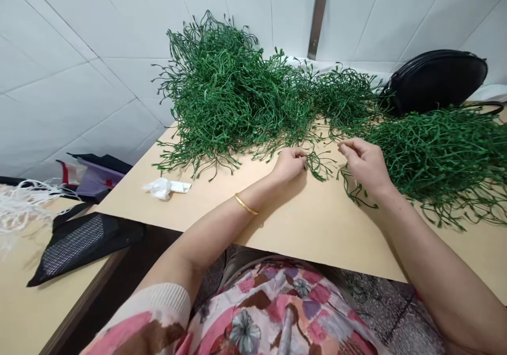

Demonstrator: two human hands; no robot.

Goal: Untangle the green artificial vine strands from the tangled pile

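My left hand rests on the tan table with its fingers curled shut on a green plastic sprig. A gold bangle sits on that wrist. My right hand hovers just to the right, fingers pinched together over another green sprig that trails below it. A big heap of green plastic stems lies behind the left hand. A second heap spreads to the right of the right hand.
A black bag leans against the white tiled wall at the back right. A crumpled white scrap lies near the table's left edge. A black mesh pouch and white strands sit on a lower table at left.
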